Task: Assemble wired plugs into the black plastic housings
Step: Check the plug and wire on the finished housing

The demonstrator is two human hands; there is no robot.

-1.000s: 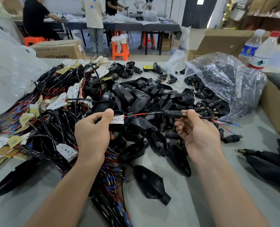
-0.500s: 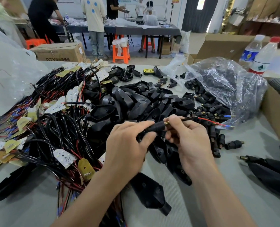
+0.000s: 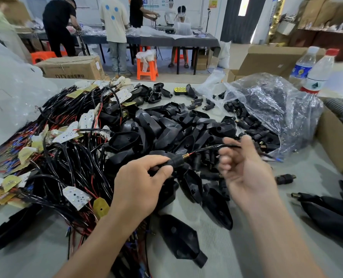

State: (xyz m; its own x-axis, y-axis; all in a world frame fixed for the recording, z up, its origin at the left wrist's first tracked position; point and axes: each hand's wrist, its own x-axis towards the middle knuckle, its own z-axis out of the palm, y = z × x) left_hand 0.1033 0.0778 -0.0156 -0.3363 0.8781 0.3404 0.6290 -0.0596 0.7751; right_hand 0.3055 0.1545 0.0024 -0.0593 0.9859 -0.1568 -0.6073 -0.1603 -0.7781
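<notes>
Two hands work low over the grey bench, and from my remote seat I read them plainly enough. My left hand has its grip clamped on a black plug, thumb on top and fingers curled beneath, the plug's brass spring collar pointing to the right. A thin black wire with a flash of red leaves that collar and rises to my right hand, which is turned palm up with its fingers curled. Its grip is pinched on the wire between thumb and forefinger, though motion blur softens the fingertips. Plug and wire hang in the air just above a heap of black plastic housings spread across the middle of the bench. One single housing lies apart on the cloth, nearer me, between my forearms. Left of the heap sprawls a tangle of black and red harnesses carrying small white and yellow boards. Right of it, a crumpled clear bag spills short black connectors onto the bench. Two water bottles stand behind the bag, close together, and a cardboard box sits on the floor beyond the far edge.
</notes>
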